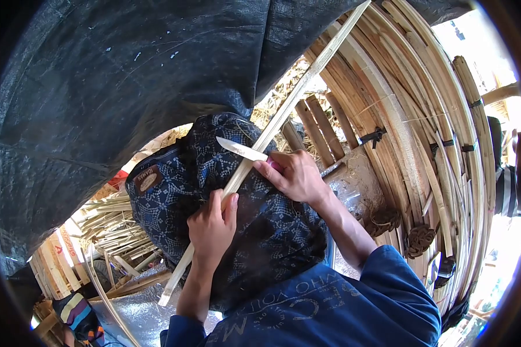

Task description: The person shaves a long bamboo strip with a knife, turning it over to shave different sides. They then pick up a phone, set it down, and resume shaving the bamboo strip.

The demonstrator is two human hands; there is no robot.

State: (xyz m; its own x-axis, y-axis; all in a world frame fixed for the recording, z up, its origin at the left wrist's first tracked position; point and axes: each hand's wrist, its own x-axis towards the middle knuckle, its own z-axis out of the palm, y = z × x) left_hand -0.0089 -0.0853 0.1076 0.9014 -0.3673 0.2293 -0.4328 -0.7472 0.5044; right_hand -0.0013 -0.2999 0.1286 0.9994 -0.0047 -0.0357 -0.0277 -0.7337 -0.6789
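We hold long bamboo strip point(283, 113) flat across patterned cloth point(260, 231) on lap. Left hand point(211, 228) grips strip low, fingers wrapped tight. Right hand point(295, 173) closed on knife point(241, 149), blade lying on strip. Best to push blade away from us, small strokes, left fingers behind edge. Cloth patch point(148, 180) has writing, too small to read. Shirt point(330, 306) letters upside down, unclear.

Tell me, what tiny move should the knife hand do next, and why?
Probably slide the knife a little along the bamboo strip. Its blade already lies against the strip's edge, the right hand grips the handle, and the left hand pins the strip on the lap.
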